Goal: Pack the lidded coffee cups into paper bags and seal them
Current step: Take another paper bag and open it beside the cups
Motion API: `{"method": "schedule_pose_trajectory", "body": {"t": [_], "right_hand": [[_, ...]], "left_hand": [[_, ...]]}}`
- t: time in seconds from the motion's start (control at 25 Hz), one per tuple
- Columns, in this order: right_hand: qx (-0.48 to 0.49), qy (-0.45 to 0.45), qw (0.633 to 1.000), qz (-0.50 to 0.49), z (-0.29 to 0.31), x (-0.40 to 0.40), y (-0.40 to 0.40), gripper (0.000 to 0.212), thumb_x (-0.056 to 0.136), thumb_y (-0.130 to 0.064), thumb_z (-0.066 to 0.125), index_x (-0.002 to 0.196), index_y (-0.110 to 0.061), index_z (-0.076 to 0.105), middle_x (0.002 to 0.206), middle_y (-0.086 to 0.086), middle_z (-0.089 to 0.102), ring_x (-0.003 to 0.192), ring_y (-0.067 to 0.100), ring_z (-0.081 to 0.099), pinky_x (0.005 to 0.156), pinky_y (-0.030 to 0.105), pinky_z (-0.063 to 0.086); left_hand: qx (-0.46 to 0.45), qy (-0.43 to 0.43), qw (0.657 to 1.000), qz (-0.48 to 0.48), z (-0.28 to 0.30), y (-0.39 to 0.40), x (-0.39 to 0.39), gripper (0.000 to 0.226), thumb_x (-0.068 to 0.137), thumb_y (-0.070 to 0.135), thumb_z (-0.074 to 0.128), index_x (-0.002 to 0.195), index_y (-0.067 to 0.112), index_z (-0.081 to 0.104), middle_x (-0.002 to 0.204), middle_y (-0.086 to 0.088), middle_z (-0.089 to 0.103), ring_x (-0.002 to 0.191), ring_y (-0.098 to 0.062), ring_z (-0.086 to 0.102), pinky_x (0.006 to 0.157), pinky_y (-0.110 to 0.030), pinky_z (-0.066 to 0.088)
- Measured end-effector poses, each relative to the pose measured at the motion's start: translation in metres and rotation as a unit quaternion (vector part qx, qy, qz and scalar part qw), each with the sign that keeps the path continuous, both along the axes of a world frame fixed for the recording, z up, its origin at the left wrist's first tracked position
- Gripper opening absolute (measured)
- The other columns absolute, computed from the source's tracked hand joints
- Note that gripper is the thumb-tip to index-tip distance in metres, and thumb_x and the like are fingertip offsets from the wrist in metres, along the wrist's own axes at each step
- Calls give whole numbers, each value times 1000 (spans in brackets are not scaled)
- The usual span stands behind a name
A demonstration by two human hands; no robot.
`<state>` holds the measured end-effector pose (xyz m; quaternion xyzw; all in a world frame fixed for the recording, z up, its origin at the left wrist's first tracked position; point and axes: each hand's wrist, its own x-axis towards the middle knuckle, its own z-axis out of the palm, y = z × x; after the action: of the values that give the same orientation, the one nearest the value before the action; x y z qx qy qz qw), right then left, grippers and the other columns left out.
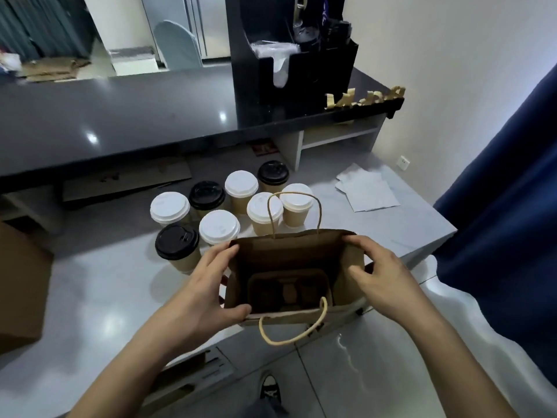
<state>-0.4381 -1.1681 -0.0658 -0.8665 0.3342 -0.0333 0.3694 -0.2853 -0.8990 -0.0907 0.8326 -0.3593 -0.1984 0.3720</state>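
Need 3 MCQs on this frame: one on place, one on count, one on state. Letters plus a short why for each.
1. Where do the lidded cups stand relative to the paper bag?
A. Inside it
B. Behind it on the counter, further from the person
C. On the dark upper ledge

2. How many cups wear black lids?
A. One
B. Three
C. Five

3. What state is the bag in?
A. Open at the top, holding a cup carrier but no cups
B. Folded shut and sealed
C. Lying flat, still folded

Answers:
1 B: the cluster sits on the grey counter beyond the bag's far rim.
2 B: three black lids show among five white ones.
3 A: the left hand and right hand hold the bag's side edges apart, and only the carrier lies at the bottom.
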Motion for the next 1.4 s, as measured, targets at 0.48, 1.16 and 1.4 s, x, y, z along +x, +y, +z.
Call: {"method": "schedule_pose_trajectory", "body": {"t": [0.48,1.16,1.4], "right_hand": [[-3,35,997,70,-3,85,-57,49,97,-20,55,139,-45,51,117,-8,64,86,6,62,71,26,48],[-14,57,973,224,3,114,-120,52,94,-24,54,138,-50,50,72,-7,67,62,6,59,58,22,47],[-14,28,958,285,0,114,-134,48,97,-33,54,141,-52,44,113,-22,56,85,-7,61,73,18,48]], "left_hand": [[16,3,998,66,6,-38,33,102,79,35,84,159,30,22,151,26,17,124,0,40,102,-10,37],[32,47,984,166,4,-74,23,106,71,37,91,157,37,27,147,36,21,121,6,46,90,-12,48],[29,48,976,213,7,-87,13,97,71,29,92,151,38,37,146,37,25,115,6,51,85,-17,53]]}}
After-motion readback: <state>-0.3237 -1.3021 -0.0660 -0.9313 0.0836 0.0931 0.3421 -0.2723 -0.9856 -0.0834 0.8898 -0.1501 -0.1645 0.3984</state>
